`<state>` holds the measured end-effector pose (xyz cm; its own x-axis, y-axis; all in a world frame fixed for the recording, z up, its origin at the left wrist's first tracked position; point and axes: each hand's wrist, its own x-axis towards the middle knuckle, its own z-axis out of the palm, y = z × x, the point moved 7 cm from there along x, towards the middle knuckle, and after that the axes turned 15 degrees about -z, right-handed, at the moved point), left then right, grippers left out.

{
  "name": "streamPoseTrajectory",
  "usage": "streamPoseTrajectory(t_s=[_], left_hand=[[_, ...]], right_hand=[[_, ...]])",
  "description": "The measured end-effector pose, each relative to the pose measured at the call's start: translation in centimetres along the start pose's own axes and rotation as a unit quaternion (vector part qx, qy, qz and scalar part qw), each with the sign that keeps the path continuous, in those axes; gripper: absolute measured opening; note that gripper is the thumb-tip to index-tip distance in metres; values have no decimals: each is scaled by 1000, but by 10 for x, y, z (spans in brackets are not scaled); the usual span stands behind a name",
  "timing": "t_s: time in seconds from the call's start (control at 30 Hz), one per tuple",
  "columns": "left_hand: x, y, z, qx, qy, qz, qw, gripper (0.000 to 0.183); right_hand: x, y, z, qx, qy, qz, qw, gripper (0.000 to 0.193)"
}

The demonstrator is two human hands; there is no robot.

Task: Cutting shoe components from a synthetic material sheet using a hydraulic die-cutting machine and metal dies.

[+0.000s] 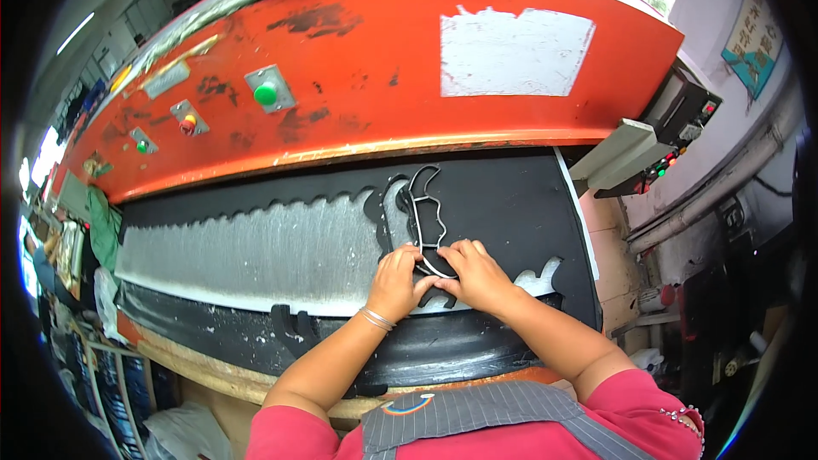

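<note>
A metal cutting die point(416, 215), a curved strip outline with crossbars, lies on a black sheet point(511, 204) on the bed of a large press. My left hand point(395, 281) grips the near left side of the die, fingers bent over its edge. On the near right side, my right hand point(474, 276) grips the same die with fingers curled; both thumbs come close together at its near end. Just left of the die, the sheet has a curved cut edge, and a dark cut piece point(376, 209) sits there. Part of the die's near end is hidden by my fingers.
A red press beam point(366, 60) with green and red buttons spans the far side. The scuffed grey-white bed point(256, 247) shows at left. Black scraps point(294, 328) lie on the near ledge point(443, 353). A control box point(673, 136) stands at right.
</note>
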<state>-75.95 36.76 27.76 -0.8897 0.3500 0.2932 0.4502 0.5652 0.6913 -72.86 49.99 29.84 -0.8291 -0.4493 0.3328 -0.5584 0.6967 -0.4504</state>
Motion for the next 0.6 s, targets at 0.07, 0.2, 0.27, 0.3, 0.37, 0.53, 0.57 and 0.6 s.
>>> streamPoseTrajectory(t_s=[0.07, 0.2, 0.27, 0.3, 0.37, 0.53, 0.57, 0.6], left_hand=[[-7, -5, 2, 24, -10, -8, 1000, 38], [-9, -9, 4, 58, 6, 0, 998, 26], [-9, -9, 6, 68, 24, 18, 997, 23], [-6, -8, 8, 59, 25, 18, 998, 23], [-9, -6, 7, 86, 41, 29, 995, 22], [-14, -11, -2, 61, 26, 18, 998, 28], [-14, -18, -5, -64, -3, -67, 996, 34], [-13, -22, -4, -189, -32, -146, 971, 41]], right_hand=[[6, -1, 4, -45, -20, 8, 999, 40], [15, -5, 12, -111, -79, -21, 990, 21], [24, -3, 1, -100, -62, -51, 992, 19], [29, -2, -10, -85, -41, -77, 993, 16], [56, -6, -46, -5, -67, -83, 994, 14], [61, 1, -125, 272, 50, 173, 945, 19], [51, -8, -127, 301, 65, 163, 937, 17], [40, -21, -123, 345, 92, 119, 927, 17]])
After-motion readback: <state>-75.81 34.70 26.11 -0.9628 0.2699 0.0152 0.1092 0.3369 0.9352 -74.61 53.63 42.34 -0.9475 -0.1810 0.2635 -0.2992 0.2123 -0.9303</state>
